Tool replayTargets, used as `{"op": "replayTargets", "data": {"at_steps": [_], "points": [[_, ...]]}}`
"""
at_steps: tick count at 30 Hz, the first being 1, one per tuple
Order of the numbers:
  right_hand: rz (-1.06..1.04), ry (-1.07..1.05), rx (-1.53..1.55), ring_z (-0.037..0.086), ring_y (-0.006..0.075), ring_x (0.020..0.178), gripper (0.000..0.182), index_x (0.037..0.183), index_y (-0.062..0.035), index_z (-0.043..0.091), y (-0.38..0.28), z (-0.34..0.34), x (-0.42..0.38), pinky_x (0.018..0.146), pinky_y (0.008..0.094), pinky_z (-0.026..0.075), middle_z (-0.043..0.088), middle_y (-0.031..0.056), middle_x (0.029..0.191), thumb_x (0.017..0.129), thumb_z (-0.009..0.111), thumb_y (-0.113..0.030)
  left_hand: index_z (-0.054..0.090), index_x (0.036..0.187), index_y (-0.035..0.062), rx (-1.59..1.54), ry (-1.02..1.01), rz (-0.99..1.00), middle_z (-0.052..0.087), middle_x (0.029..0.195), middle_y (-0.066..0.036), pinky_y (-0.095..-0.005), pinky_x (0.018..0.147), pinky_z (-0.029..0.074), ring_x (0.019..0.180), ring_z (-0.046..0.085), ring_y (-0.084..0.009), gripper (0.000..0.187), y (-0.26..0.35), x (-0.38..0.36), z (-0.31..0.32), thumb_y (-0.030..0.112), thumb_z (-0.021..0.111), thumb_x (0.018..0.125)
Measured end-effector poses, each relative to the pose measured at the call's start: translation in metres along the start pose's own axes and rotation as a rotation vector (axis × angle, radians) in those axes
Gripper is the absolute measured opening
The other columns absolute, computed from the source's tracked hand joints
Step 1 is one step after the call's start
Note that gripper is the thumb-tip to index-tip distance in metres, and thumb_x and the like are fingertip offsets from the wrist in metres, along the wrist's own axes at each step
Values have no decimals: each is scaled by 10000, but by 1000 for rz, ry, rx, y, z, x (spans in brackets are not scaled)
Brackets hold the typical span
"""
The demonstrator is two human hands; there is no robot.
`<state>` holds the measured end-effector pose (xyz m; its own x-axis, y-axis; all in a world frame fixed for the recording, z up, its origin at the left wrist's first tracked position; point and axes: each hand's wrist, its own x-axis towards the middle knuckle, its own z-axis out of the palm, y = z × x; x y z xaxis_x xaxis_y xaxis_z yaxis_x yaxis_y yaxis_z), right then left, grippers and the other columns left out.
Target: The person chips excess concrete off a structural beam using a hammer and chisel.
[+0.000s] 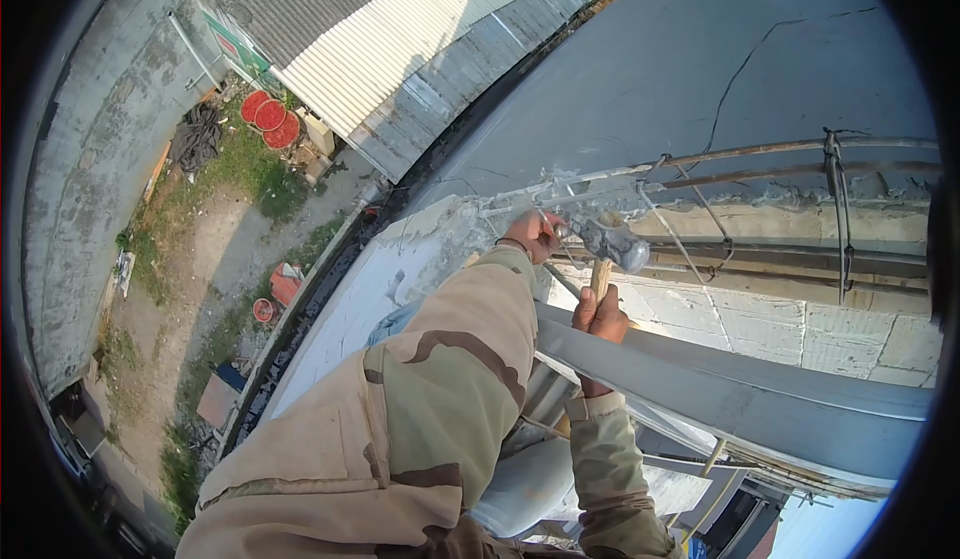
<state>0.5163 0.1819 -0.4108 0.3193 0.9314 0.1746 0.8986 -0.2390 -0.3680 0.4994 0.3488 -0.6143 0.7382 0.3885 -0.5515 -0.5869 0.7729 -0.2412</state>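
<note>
My right hand (602, 317) is wrapped round the wooden handle of a hammer (600, 277). The heavy grey hammer head is just right of my left hand (533, 234). My left hand is closed on a short metal chisel (561, 230); its rounded end shows beside the hammer head, and the rest is hidden by my fingers. Both hands are at the broken concrete edge (440, 224) of a wall, where bare steel reinforcing bars (760, 149) run off to the right. Camouflage sleeves cover both arms.
A grey metal beam (740, 379) crosses below my right hand. Pale block wall (800, 324) lies behind the bars. Far below on the left are a corrugated roof (400, 29), red baskets (270, 115) and a dirt yard (190, 269). A crack runs across the grey wall (640, 89).
</note>
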Motion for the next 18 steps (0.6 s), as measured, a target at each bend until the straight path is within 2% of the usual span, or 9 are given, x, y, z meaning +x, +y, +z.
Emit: {"op": "replayTargets", "data": {"at_steps": [6,7,8,10,11,12,14,16,18], "points": [[56,-52,-34,592,448,496,295,946,19,577,14,13,-7,478,470,445,554,222,550,1037,604,-260,657,972,0,86,114,105,547,839,-67,-304,509,445,635,486,-167,252,1,22,4,118,434,965],[143,-95,-56,517,309,472,275,980,-22,577,9,6,-15,477,447,411,547,146,575,1067,559,-282,656,970,1,146,122,92,544,846,-74,-301,509,433,621,457,-169,261,-1,14,3,134,432,970],[152,-96,-55,517,309,472,275,980,-22,577,13,4,-27,477,447,411,547,146,575,1067,559,-282,656,970,1,150,128,87,544,846,-74,-301,509,433,621,457,-169,261,-1,16,-2,134,432,970],[77,-141,245,660,392,738,227,925,23,587,29,-3,-62,616,464,493,647,262,835,1047,572,-168,652,941,7,182,-38,34,547,842,-66,-295,508,414,617,452,-170,279,-1,41,-20,214,471,992],[-356,-86,-88,653,391,881,189,923,27,572,51,-1,-86,682,459,490,646,281,1014,1033,585,-126,635,999,33,331,16,120,547,850,-48,-310,504,426,644,525,-176,290,1,0,2,306,539,992],[-349,-79,-88,653,391,881,189,923,27,572,48,-5,-101,682,459,490,646,281,1014,1033,585,-126,635,999,33,340,15,116,547,850,-48,-310,504,426,644,525,-176,290,-1,-1,7,306,539,992],[57,-147,101,664,358,731,160,915,13,565,21,-14,-121,601,438,483,669,218,849,1022,596,-102,603,1065,65,490,48,183,536,814,-30,-357,493,438,646,566,-174,326,-1,0,23,377,596,973],[169,-197,183,642,341,641,163,912,6,562,9,-27,-143,560,428,473,650,182,751,1022,598,-108,565,1104,88,553,-153,92,501,761,-15,-395,495,453,663,603,-173,382,4,8,25,434,628,953],[274,-249,272,620,323,551,166,910,0,559,8,-30,-168,519,419,463,631,147,653,1022,600,-114,580,1004,107,644,162,184,466,703,-3,-424,518,495,685,623,-163,356,3,-3,34,450,652,940]]}}
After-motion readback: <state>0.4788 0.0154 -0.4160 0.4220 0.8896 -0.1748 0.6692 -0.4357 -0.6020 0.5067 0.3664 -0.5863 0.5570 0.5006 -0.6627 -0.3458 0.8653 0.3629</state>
